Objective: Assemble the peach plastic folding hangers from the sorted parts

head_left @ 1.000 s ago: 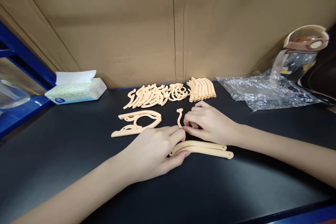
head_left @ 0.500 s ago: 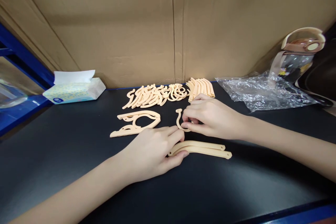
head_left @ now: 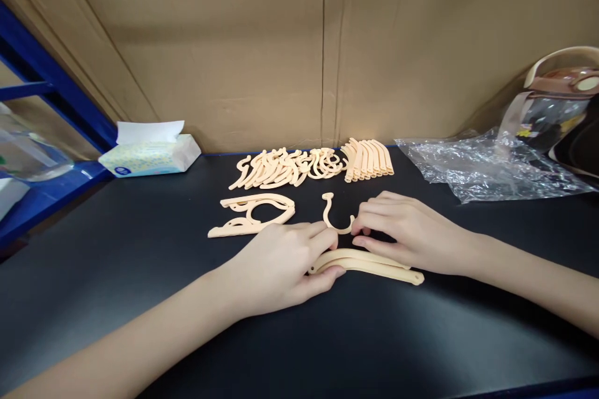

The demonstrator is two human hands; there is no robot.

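Note:
Two long curved beige pieces (head_left: 374, 265) lie side by side on the black table (head_left: 299, 343), their left ends between the thumb and fingers of my left hand (head_left: 285, 265). Just beyond them is a beige hook (head_left: 329, 215), flat on the table, with its curved tip beside the fingers of my right hand (head_left: 397, 227). The right hand's fingers are bent and parted from the thumb, with nothing seen between them. A folded assembly of beige pieces (head_left: 276, 219) rests behind my left hand.
Behind are a pile of small curved pieces (head_left: 271, 169), several hooks (head_left: 325, 163) and a row of long pieces (head_left: 369, 160). A tissue pack (head_left: 150, 156) sits at the left; a clear plastic bag (head_left: 486, 165) and a bottle (head_left: 547, 109) stand right.
My right hand has let go of the hook and moved right and towards me, near the long pieces. My left hand keeps its hold. The whole view has shifted slightly.

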